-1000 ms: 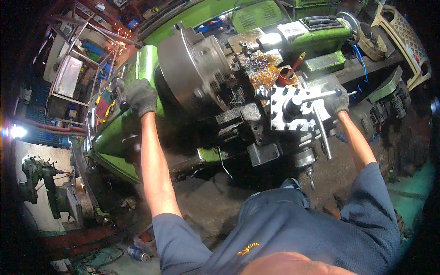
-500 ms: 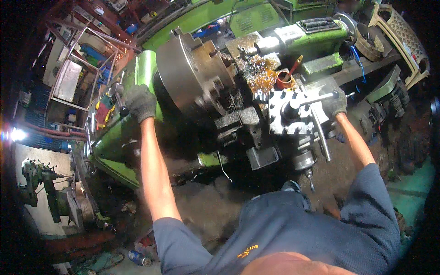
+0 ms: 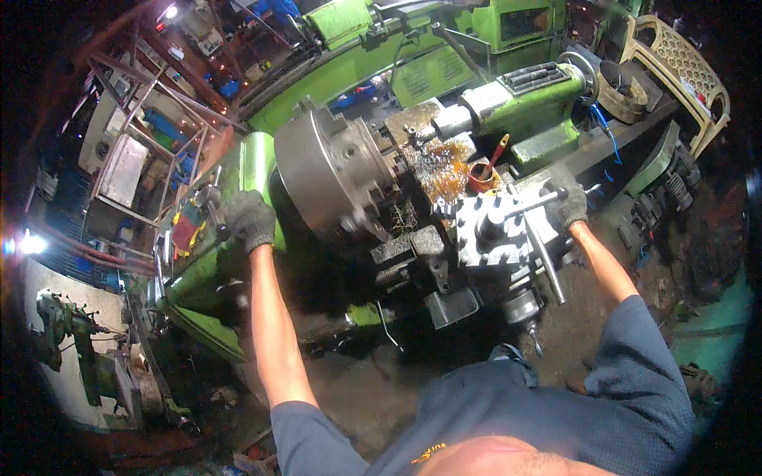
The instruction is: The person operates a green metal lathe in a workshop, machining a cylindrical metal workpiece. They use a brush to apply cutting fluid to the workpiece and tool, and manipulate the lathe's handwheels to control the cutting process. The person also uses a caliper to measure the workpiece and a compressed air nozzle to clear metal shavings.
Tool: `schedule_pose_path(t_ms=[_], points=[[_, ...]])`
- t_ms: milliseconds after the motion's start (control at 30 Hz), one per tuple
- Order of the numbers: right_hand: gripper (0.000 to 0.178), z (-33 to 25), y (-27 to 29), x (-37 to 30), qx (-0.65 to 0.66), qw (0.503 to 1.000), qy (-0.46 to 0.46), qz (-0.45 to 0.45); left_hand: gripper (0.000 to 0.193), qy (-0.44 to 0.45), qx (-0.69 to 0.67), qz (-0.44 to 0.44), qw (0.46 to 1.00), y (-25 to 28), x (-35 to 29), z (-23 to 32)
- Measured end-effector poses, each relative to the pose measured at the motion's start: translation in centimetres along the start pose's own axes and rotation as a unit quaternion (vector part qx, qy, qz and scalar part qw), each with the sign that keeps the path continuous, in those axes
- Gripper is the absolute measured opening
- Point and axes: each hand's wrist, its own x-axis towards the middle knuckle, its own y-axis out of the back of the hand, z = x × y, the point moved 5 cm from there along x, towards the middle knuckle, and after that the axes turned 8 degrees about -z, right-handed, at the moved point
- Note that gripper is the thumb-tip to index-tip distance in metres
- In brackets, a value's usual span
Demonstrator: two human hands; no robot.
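At the left, red and yellow tools and a lever are seen on the machine, and just beside them the gloved left hand is laid at the green headstock. Its fingers are bent and largely hidden, so it cannot be told how tightly they are closed or whether the lever's knob is held. To the right of this hand the large chuck is mounted; its lower edge is blurred, so it is best treated as turning, and glove and cuff are best held well away from it. Farther right, oily chips are heaped behind the tool post, near a red pot in which a brush is stood; chips are better moved by brush than by glove. The tool post is placed between the chuck and the gloved right hand, which is set at the knobbed end of the clamp handle. Its palm is turned from view, so whether the handle is gripped cannot be told. Any pressure there is best applied smoothly, with both feet firmly planted.
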Motion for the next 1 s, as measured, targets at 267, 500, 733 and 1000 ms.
schedule_pose_path(t_ms=[267, 500, 733, 1000], points=[[0.023, 0.3, -0.3, 0.1, 0.018, 1.0, -0.005, 0.007, 0.013, 0.006, -0.012, 0.015, 1.0, 0.1, -0.2, -0.3], [0.021, 0.4, -0.4, -0.1, 0.008, 1.0, 0.003, 0.005, 0.012, -0.004, -0.01, 0.034, 0.999, 0.4, -0.2, -0.1], [0.019, 0.2, -0.1, 0.0, 0.019, 0.999, 0.024, 0.025, 0.014, 0.023, 0.046, -0.016, 0.999, -0.9, -0.3, 0.2], [0.024, -0.1, -0.2, 0.1, 0.037, 0.998, 0.021, 0.043, 0.012, -0.044, 0.388, 0.108, 0.914, -4.5, -1.4, -0.9]])
